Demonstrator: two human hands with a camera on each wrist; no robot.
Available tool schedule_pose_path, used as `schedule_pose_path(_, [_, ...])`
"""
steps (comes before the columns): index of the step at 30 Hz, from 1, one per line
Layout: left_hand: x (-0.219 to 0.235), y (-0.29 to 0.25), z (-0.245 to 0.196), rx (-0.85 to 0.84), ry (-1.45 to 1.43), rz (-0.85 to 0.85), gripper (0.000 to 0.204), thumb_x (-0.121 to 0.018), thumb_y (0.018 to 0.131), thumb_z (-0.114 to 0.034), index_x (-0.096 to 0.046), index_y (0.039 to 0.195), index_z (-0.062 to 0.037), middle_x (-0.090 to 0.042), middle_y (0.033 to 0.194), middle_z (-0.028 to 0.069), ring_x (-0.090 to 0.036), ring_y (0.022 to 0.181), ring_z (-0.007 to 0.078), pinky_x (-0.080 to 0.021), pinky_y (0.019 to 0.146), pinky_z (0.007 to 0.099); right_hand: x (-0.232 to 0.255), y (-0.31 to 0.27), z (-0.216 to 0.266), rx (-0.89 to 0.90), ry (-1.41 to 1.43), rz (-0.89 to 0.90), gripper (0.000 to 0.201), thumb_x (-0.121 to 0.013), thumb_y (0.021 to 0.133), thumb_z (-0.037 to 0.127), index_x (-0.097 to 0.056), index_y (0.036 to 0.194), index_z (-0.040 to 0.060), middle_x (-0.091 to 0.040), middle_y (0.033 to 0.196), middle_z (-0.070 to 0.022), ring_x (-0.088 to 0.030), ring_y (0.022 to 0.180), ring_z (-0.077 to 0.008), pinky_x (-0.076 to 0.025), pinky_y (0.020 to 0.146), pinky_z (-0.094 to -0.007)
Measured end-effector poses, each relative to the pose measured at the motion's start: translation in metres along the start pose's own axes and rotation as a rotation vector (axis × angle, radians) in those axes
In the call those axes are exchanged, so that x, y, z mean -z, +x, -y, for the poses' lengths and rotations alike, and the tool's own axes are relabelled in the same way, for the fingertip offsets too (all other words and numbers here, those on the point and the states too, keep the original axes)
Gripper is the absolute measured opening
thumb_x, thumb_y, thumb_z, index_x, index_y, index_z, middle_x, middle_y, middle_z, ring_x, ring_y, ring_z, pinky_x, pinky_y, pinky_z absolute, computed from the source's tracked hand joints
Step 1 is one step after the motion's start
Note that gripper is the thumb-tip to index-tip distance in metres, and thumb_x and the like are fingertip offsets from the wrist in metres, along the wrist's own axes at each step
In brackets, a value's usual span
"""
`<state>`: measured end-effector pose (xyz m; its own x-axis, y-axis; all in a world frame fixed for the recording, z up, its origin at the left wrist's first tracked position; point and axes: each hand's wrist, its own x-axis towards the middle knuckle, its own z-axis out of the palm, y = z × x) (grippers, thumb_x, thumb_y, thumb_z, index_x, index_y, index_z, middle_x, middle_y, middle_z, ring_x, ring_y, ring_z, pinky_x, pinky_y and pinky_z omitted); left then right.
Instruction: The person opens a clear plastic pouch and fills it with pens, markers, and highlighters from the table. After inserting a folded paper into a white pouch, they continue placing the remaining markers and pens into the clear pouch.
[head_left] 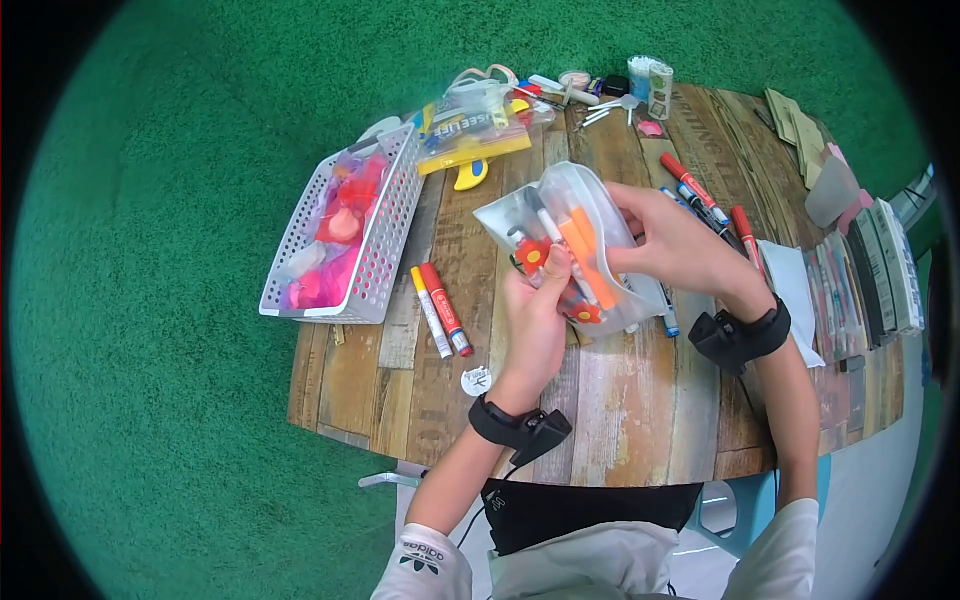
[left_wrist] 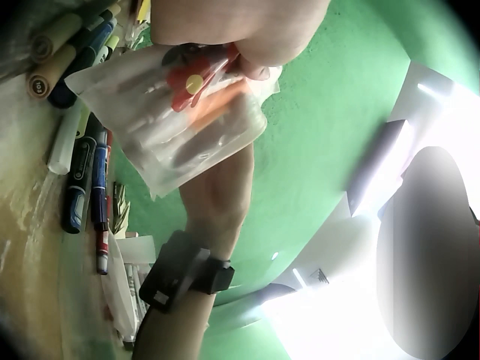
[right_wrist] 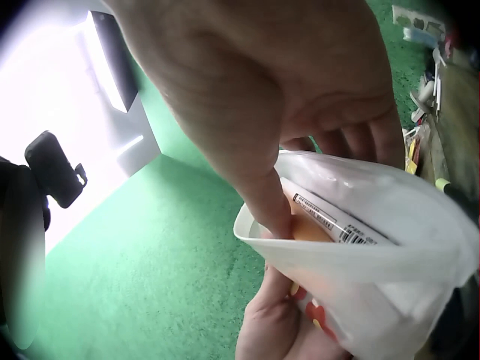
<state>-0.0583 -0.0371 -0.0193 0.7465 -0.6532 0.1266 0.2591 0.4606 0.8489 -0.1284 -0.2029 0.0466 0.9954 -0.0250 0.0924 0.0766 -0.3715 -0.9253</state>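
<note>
A translucent white zip pouch (head_left: 612,215) printed with red flowers is held up over the table, its mouth tilted toward my right side. My left hand (head_left: 535,325) grips its lower side, with the thumb across the front by a flower. An orange object (head_left: 588,262) and several pens show through the plastic. My right hand (head_left: 682,238) holds the pouch at its mouth. In the right wrist view its thumb dips inside, near a white barcoded pen (right_wrist: 330,217), while the other fingers pass behind the far rim, partly hidden.
A white basket (head_left: 395,235) of pink and red packets stands at the left. Yellow and red markers (head_left: 440,308) lie beside it. More markers (head_left: 695,190) are right of the pouch. A yellow-edged bag (head_left: 470,155), cotton swabs (head_left: 640,75) and a row of stationery packs (head_left: 870,270) line the edges.
</note>
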Motion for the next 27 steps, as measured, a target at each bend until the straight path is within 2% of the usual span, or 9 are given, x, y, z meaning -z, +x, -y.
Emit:
schedule_pose_path(4, [-0.002,0.001,-0.003,-0.016,-0.036,0.008,0.032,-0.057,0.096,-0.025,-0.051,0.118,-0.0017,-0.061,0.113,0.0052,-0.059,0.101,0.0126,-0.046,0.090,0.0309,-0.001,0.001,-0.002,0.031,-0.044,-0.037,0.043,-0.070,0.083,0.016,-0.052,0.118,-0.0023,-0.062,0.103,-0.0033,-0.055,0.091,-0.0065,-0.046,0.083,-0.0247])
schedule_pose_path(7, [-0.007,0.000,-0.009,-0.004,-0.070,0.093,0.032,-0.061,0.093,-0.017,-0.051,0.118,-0.0011,-0.061,0.114,0.0059,-0.060,0.101,0.0131,-0.047,0.089,0.0315,0.002,0.000,0.000,0.014,-0.038,-0.052,0.040,-0.069,0.084,0.017,-0.053,0.115,-0.0014,-0.061,0.100,-0.0025,-0.055,0.089,-0.0059,-0.046,0.080,-0.0240])
schedule_pose_path(9, [-0.008,0.001,-0.010,0.045,0.014,0.150,0.036,-0.064,0.090,-0.012,-0.050,0.120,0.0000,-0.060,0.115,0.0069,-0.060,0.102,0.0141,-0.048,0.090,0.0324,0.003,0.000,0.000,0.045,0.027,-0.062,0.037,-0.069,0.084,0.018,-0.054,0.112,-0.0007,-0.061,0.098,-0.0021,-0.055,0.088,-0.0056,-0.046,0.079,-0.0234])
schedule_pose_path(13, [-0.009,0.000,-0.008,0.118,-0.057,0.148,0.039,-0.065,0.089,-0.010,-0.049,0.122,0.0009,-0.059,0.116,0.0078,-0.060,0.105,0.0154,-0.048,0.092,0.0333,0.006,-0.001,0.004,0.010,0.027,-0.070,0.035,-0.066,0.085,0.016,-0.053,0.113,-0.0009,-0.061,0.098,-0.0022,-0.056,0.088,-0.0058,-0.046,0.079,-0.0230])
schedule_pose_path(16, [-0.010,0.000,-0.007,0.111,-0.075,0.126,0.033,-0.067,0.088,-0.012,-0.055,0.115,0.0029,-0.063,0.110,0.0086,-0.062,0.098,0.0150,-0.050,0.086,0.0320,0.005,0.000,0.002,0.063,0.039,-0.099,0.033,-0.063,0.085,0.012,-0.053,0.113,-0.0011,-0.061,0.096,-0.0017,-0.056,0.087,-0.0055,-0.046,0.077,-0.0225])
schedule_pose_path(18, [-0.008,0.001,-0.005,0.111,-0.110,0.123,0.032,-0.067,0.089,-0.012,-0.055,0.115,0.0031,-0.063,0.110,0.0090,-0.062,0.098,0.0153,-0.050,0.086,0.0316,0.004,-0.001,0.004,0.061,0.053,-0.127,0.032,-0.064,0.083,0.017,-0.055,0.105,-0.0033,-0.063,0.088,-0.0049,-0.055,0.079,-0.0069,-0.046,0.071,-0.0235])
schedule_pose_path(21, [-0.004,0.002,-0.004,0.126,-0.060,0.156,0.035,-0.061,0.093,-0.012,-0.049,0.123,0.0016,-0.059,0.118,0.0093,-0.060,0.106,0.0167,-0.047,0.093,0.0345,0.005,-0.002,0.006,0.053,0.060,-0.127,0.032,-0.064,0.084,0.017,-0.055,0.107,-0.0033,-0.063,0.089,-0.0054,-0.056,0.080,-0.0074,-0.046,0.071,-0.0236])
schedule_pose_path(24, [-0.010,0.002,-0.006,0.076,-0.100,0.132,0.031,-0.065,0.090,-0.011,-0.055,0.115,0.0036,-0.063,0.111,0.0097,-0.062,0.097,0.0147,-0.050,0.087,0.0309,0.006,0.001,0.000,0.068,0.073,-0.149,0.034,-0.065,0.083,0.017,-0.055,0.109,-0.0036,-0.064,0.089,-0.0062,-0.057,0.080,-0.0079,-0.047,0.072,-0.0237])
schedule_pose_path(27, [-0.013,0.002,-0.008,0.075,-0.130,0.115,0.032,-0.065,0.090,-0.011,-0.055,0.115,0.0041,-0.063,0.111,0.0099,-0.062,0.098,0.0144,-0.049,0.087,0.0303,0.006,0.001,0.006,0.065,0.055,-0.151,0.036,-0.068,0.082,0.017,-0.055,0.109,-0.0036,-0.065,0.090,-0.0075,-0.058,0.081,-0.0084,-0.047,0.074,-0.0246])
